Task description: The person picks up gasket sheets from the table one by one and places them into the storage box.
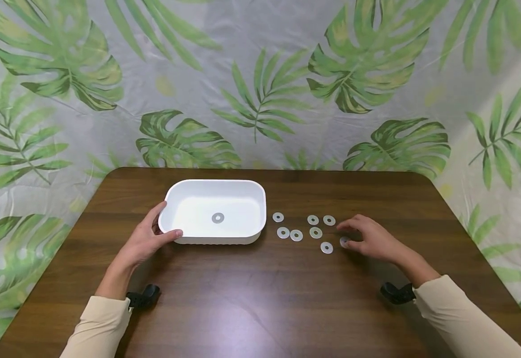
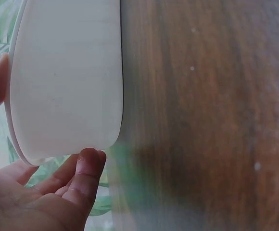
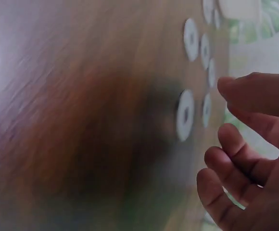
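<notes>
A white rectangular plastic tub (image 1: 216, 240) with rounded corners stands on the table. My left hand (image 1: 144, 237) grips its left end, the thumb on the front rim and the fingers along the side; the left wrist view shows fingertips against the tub's wall (image 2: 67, 82). One flat metal washer (image 1: 217, 218) lies on the tub's floor. Right of the tub, several more washers (image 1: 296, 235) are scattered on the wood. Over the rightmost washer (image 1: 344, 242), partly hidden by the thumb, hovers my right hand (image 1: 370, 238). Its fingers are loosely bent with nothing between them.
The dark brown wooden table (image 1: 260, 298) has rounded far corners. Behind it hangs a pale curtain (image 1: 278, 144) with green leaf prints. A black band (image 1: 144, 297) is on the left wrist, another black band (image 1: 396, 293) on the right.
</notes>
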### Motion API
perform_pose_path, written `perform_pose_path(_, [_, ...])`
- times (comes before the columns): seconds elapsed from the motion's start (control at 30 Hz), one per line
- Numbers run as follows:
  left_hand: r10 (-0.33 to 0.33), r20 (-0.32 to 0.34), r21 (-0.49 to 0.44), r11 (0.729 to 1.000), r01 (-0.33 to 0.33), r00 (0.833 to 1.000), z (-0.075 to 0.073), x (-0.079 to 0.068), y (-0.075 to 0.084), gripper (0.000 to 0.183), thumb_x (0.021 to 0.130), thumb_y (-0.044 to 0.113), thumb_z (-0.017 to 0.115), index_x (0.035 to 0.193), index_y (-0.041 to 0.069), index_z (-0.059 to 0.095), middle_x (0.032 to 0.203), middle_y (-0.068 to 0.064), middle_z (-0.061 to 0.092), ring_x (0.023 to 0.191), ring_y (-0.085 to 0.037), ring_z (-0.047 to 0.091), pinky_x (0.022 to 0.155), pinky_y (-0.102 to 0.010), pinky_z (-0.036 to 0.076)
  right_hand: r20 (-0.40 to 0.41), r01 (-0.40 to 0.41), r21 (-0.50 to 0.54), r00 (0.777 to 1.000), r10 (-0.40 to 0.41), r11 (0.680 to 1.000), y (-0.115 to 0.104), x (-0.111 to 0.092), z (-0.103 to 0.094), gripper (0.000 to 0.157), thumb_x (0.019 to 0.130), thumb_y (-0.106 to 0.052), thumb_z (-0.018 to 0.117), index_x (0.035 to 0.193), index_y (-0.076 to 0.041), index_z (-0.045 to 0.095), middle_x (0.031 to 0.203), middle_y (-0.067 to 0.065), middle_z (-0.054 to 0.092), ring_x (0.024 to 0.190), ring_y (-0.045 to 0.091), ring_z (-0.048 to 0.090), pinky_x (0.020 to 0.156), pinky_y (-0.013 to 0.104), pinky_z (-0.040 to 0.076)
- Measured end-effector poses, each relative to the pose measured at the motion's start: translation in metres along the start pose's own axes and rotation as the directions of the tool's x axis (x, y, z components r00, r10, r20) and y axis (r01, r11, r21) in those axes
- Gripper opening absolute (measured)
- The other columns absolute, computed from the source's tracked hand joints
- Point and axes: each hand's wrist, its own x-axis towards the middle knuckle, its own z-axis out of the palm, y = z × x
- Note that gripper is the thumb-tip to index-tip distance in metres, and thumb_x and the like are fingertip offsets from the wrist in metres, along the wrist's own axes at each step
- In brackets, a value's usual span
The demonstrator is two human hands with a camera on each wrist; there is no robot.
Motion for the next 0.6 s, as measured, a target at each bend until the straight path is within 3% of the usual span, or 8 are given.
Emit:
perform_pose_path(0.23, [0.008, 0.001, 0.008, 1.0, -0.008, 1.0, 0.0, 0.001, 0.001, 0.098, 0.089, 0.019, 0.074, 0.159, 0.002, 0.007, 0.16, -0.029, 0.023, 0.139, -0.039, 0.038, 0.082, -0.002, 0.036, 0.011, -0.008, -0.014, 1.0, 0.009, 1.0, 0.013, -0.006, 0.007, 0.032, 0.084, -0.011, 0.076, 0.115, -0.006, 0.069, 0.1, 0.006, 0.063, 0.09, 0.02, 0.059, 0.078, 0.039, 0.05])
perform_pose_path(0.4, [0.012, 0.005, 0.006, 1.0, -0.012, 1.0, -0.001, 0.001, 0.003, 0.098, 0.089, 0.019, 0.074, 0.159, 0.002, 0.006, 0.16, -0.029, 0.024, 0.138, -0.039, 0.038, 0.082, -0.002, 0.037, 0.002, -0.004, -0.053, 1.0, 0.004, 0.999, 0.013, 0.0, 0.007, 0.026, 0.082, -0.009, 0.077, 0.107, -0.006, 0.071, 0.097, 0.005, 0.063, 0.087, 0.019, 0.059, 0.076, 0.038, 0.049])
perform_pose_path(0.6, [-0.004, 0.008, 0.026, 1.0, 0.004, 1.0, -0.001, 0.001, 0.002, 0.099, 0.089, 0.021, 0.074, 0.159, 0.002, 0.007, 0.161, -0.028, 0.022, 0.142, -0.039, 0.035, 0.083, -0.001, 0.034, 0.053, -0.022, -0.059, 0.998, 0.025, 0.998, 0.011, 0.008, 0.005, 0.022, 0.08, -0.01, 0.08, 0.099, -0.008, 0.07, 0.095, 0.004, 0.062, 0.086, 0.017, 0.06, 0.077, 0.037, 0.05])
